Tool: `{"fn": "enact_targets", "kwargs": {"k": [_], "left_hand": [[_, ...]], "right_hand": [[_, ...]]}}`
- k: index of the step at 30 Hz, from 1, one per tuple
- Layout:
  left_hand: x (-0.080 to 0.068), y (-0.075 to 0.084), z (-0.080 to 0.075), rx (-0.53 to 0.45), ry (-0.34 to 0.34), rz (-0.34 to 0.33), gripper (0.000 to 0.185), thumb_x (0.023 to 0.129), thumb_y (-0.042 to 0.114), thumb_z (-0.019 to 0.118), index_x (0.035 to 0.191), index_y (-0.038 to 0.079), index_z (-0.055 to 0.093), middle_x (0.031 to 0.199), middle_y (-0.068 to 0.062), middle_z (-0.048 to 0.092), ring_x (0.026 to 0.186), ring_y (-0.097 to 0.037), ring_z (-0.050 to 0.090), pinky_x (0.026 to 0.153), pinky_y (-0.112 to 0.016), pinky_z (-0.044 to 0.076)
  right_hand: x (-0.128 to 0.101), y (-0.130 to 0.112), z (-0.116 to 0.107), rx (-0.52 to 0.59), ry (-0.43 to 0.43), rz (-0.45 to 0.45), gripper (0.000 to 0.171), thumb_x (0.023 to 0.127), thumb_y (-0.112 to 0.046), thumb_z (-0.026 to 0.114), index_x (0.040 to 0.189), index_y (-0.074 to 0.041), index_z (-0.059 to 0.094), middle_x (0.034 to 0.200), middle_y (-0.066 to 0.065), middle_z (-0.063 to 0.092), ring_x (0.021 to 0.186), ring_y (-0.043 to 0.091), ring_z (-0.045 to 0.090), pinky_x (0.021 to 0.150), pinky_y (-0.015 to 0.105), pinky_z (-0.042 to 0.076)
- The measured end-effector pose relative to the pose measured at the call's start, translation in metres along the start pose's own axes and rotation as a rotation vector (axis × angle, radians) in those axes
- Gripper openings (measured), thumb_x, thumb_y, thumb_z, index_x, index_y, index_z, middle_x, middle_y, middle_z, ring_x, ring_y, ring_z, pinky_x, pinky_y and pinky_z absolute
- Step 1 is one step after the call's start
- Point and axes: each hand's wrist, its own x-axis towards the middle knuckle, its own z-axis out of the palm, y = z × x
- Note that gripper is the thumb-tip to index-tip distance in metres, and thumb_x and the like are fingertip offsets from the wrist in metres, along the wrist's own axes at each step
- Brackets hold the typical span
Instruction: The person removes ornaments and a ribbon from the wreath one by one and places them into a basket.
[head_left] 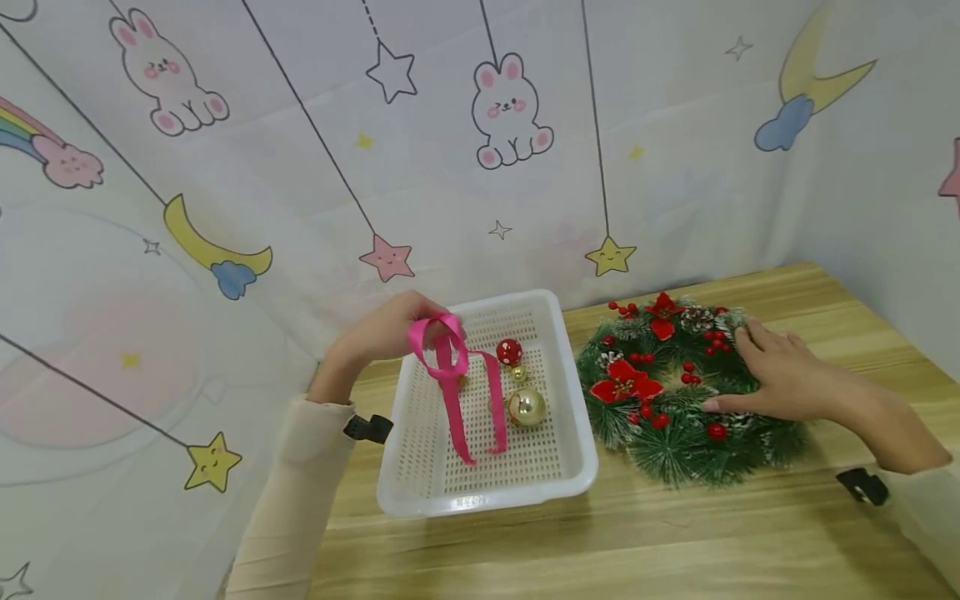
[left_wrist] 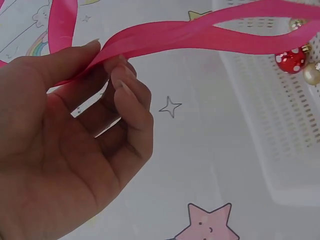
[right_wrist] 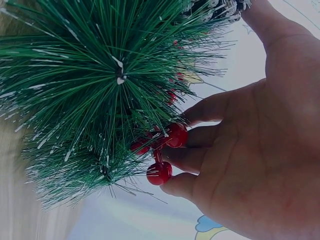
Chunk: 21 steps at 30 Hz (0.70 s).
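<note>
My left hand (head_left: 393, 327) is over the left back part of a white plastic basket (head_left: 487, 502), pinching a bright pink ribbon (head_left: 452, 408). The ribbon makes a loop at the fingers, and two tails hang down over the basket. In the left wrist view, the thumb and forefinger pinch the ribbon (left_wrist: 165, 37) while the other fingers curl loosely. To the right, my right hand (head_left: 795, 379) rests on the right side of a green Christmas wreath (head_left: 667, 454), fingers extended and thumb spread. Red berries (right_wrist: 159, 173) sit by its fingers in the right wrist view.
Inside the basket lie a spotted red ball (head_left: 509, 352), a shiny gold ball (head_left: 527, 407) and a small gold bauble (head_left: 517, 373). Red flowers (head_left: 626, 383) and pinecones decorate the wreath. A cartoon-printed curtain (head_left: 450, 183) hangs behind the wooden table (head_left: 510, 554).
</note>
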Motion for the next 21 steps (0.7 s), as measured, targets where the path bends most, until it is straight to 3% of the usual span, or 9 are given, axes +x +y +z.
{"fn": "enact_targets", "kwargs": {"k": [5, 13, 21], "left_hand": [[0.009, -0.013, 0.023, 0.034, -0.122, -0.001, 0.009, 0.098, 0.011, 0.074, 0.100, 0.008, 0.082, 0.081, -0.002, 0.072, 0.074, -0.012, 0.057, 0.071, -0.025, 0.052], [0.019, -0.028, 0.060, 0.165, -0.320, -0.065, 0.012, 0.097, 0.010, 0.071, 0.094, 0.006, 0.081, 0.068, 0.006, 0.053, 0.064, -0.007, 0.042, 0.061, -0.020, 0.038], [0.027, -0.023, 0.085, 0.287, -0.377, -0.241, 0.015, 0.094, 0.004, 0.070, 0.083, 0.012, 0.076, 0.072, 0.004, 0.058, 0.067, -0.009, 0.049, 0.061, -0.022, 0.042]], "right_hand": [[0.000, 0.002, 0.001, 0.011, 0.000, 0.001, 0.126, 0.088, -0.066, 0.074, 0.155, 0.024, 0.018, 0.161, 0.053, 0.006, 0.145, 0.073, 0.014, 0.114, 0.084, 0.013], [0.002, 0.002, 0.001, 0.038, -0.004, 0.001, 0.127, 0.088, -0.067, 0.074, 0.156, 0.023, 0.017, 0.161, 0.052, 0.005, 0.145, 0.073, 0.012, 0.114, 0.084, 0.010], [0.000, 0.000, -0.001, 0.010, -0.006, -0.001, 0.125, 0.088, -0.065, 0.074, 0.156, 0.023, 0.018, 0.161, 0.052, 0.006, 0.145, 0.073, 0.015, 0.114, 0.084, 0.012]]}}
